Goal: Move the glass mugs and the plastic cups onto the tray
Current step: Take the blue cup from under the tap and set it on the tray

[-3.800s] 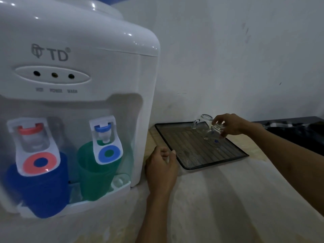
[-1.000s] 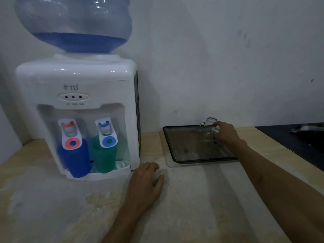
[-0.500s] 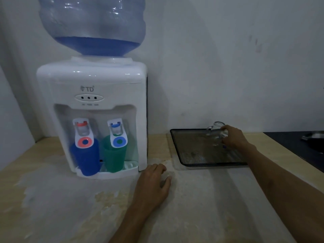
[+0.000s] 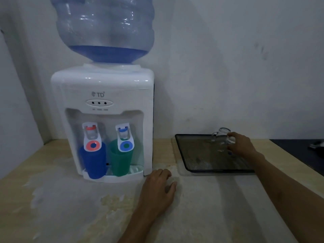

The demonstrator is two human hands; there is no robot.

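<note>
A dark mesh tray [image 4: 198,155] lies on the counter to the right of the water dispenser. My right hand [image 4: 242,146] reaches over the tray's far right part and is shut on a clear glass mug [image 4: 223,143]. A second glass mug [image 4: 221,132] stands just behind it near the tray's back edge. A blue plastic cup [image 4: 93,163] stands under the red tap and a green plastic cup [image 4: 121,161] under the blue tap. My left hand [image 4: 158,188] rests flat on the counter in front of the dispenser's right corner, holding nothing.
The white water dispenser [image 4: 103,95] with a large blue bottle [image 4: 105,28] stands at the back left against the wall. A dark surface [image 4: 298,151] adjoins the counter at the right. The pale counter [image 4: 70,207] stretches in front.
The view has pulled back and tilted up, showing the whole dispenser. My right hand stays on the mug over the tray's far right; my left hand stays flat on the counter.
</note>
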